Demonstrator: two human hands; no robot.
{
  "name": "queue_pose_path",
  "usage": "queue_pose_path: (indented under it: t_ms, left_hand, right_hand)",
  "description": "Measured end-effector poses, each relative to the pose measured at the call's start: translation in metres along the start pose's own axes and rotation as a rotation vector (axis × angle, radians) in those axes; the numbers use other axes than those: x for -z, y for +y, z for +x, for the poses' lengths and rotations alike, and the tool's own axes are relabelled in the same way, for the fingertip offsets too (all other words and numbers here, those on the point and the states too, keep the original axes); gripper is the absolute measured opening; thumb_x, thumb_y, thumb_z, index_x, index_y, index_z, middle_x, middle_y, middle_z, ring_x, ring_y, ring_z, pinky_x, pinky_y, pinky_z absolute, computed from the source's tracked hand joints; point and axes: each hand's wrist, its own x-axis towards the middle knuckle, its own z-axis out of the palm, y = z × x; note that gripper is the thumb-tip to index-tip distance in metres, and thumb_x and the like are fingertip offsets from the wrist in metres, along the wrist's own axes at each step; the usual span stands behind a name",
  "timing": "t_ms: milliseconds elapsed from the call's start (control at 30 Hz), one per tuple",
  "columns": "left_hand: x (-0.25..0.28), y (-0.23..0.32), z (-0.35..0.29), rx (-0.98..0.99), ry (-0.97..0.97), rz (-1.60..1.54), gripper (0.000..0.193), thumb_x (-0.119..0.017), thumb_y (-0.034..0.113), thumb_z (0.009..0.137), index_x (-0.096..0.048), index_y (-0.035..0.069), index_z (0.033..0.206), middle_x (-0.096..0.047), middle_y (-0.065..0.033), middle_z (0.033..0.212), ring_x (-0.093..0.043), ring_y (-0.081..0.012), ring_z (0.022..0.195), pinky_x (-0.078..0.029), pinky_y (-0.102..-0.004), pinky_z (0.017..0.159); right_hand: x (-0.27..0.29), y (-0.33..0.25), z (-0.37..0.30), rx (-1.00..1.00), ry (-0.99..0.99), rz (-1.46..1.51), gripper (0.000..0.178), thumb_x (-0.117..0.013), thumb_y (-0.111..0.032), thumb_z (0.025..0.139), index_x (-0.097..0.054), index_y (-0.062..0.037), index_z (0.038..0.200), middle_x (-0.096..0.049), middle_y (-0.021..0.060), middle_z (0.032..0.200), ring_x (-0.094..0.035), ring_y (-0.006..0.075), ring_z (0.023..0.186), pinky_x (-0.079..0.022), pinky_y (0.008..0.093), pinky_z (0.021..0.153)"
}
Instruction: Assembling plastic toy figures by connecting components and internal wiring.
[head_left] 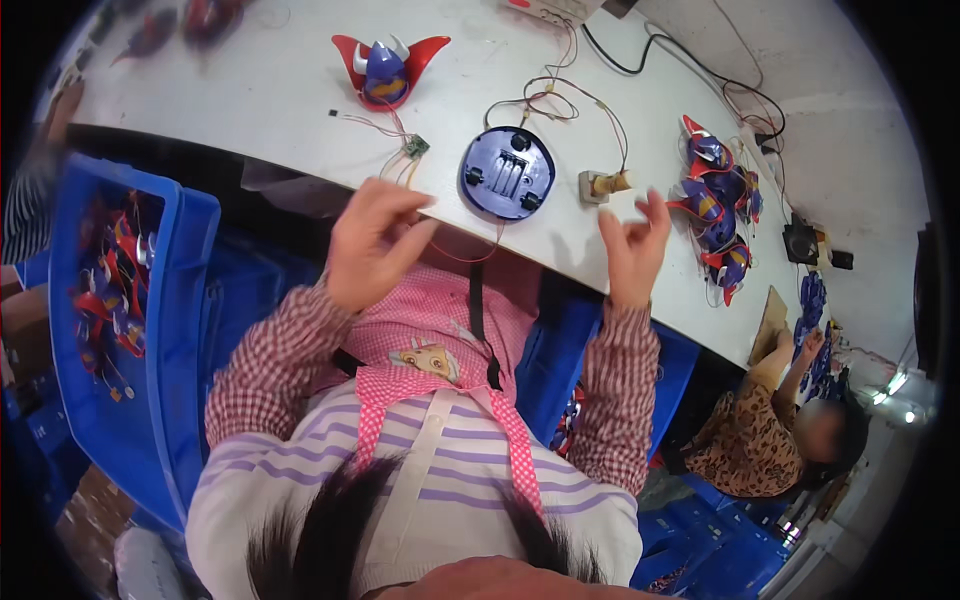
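Toy pile: purple-and-red figures [715, 205] beside the right hand [635, 250], on its right.
Blue bin [185, 300]: left of the left hand [370, 245], with more toys inside.
In the way: I see thin wires [602, 104] looping beyond both hands, and a tan block [594, 188] just past the right fingertips.
Print: red marking on a pale box [545, 9] beyond the hands; I cannot read it.
Purple base: round, dark-rimmed, three black fittings; this base [507, 172] lies between and ahead of both hands.
Circuit board [416, 147]: small, green, wired, ahead of the left hand.
Left grip: thumb and fingers parted, nothing visibly held.
Right grip: fingers loosely spread, seemingly empty.
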Motion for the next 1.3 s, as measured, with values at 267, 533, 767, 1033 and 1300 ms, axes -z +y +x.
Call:
queue_pose_path:
  t_ms: [267,533,767,1033,1300]
  left_hand:
    - [-0.065,-0.051,0.091,-0.004,-0.345,0.54,0.022,-0.054,0.015,0.084,-0.057,0.0,0.1,-0.061,-0.0149,0.082,-0.06,-0.0287,0.068,-0.048,-0.0353,0.061]
    - [-0.074,-0.046,0.08,0.075,-0.315,0.563,0.023,-0.054,0.016,0.083,-0.056,0.002,0.101,-0.065,-0.0174,0.072,-0.062,-0.0338,0.063,-0.048,-0.0404,0.057]
    - [-0.079,-0.051,0.069,0.035,-0.189,0.422,0.022,-0.054,0.013,0.079,-0.055,0.002,0.099,-0.063,-0.0175,0.065,-0.061,-0.0361,0.058,-0.047,-0.0408,0.052]
    - [-0.081,-0.059,0.064,0.026,-0.148,0.361,0.02,-0.053,0.012,0.079,-0.054,0.002,0.096,-0.062,-0.0177,0.064,-0.06,-0.0369,0.056,-0.047,-0.0415,0.05]
    - [-0.086,-0.058,0.064,0.081,-0.181,0.367,0.021,-0.051,0.013,0.08,-0.051,0.002,0.097,-0.062,-0.0187,0.064,-0.061,-0.0391,0.056,-0.048,-0.0451,0.052]
  right_hand:
    - [-0.005,-0.013,0.051,-0.172,-0.231,0.301,0.027,-0.069,-0.012,0.078,-0.058,0.001,0.099,-0.06,0.0077,0.08,-0.05,0.0096,0.057,-0.043,0.02,0.049]
    - [-0.058,-0.04,0.011,0.069,-0.273,0.368,0.02,-0.066,-0.005,0.082,-0.059,-0.0003,0.1,-0.056,0.006,0.078,-0.049,0.0085,0.052,-0.045,0.0185,0.045]
    - [-0.077,-0.024,-0.001,0.391,-0.204,0.016,0.025,-0.07,-0.004,0.079,-0.058,0.0002,0.101,-0.051,0.0046,0.087,-0.05,0.009,0.057,-0.044,0.0176,0.048]
    - [-0.079,-0.028,-0.005,0.514,-0.182,-0.093,0.021,-0.068,-0.002,0.08,-0.058,-0.0008,0.098,-0.051,0.0053,0.087,-0.05,0.0109,0.059,-0.043,0.02,0.05]
    - [-0.08,-0.036,-0.011,0.496,-0.242,-0.184,0.019,-0.069,-0.003,0.077,-0.058,-0.001,0.093,-0.051,0.0069,0.083,-0.051,0.0156,0.064,-0.043,0.0256,0.055]
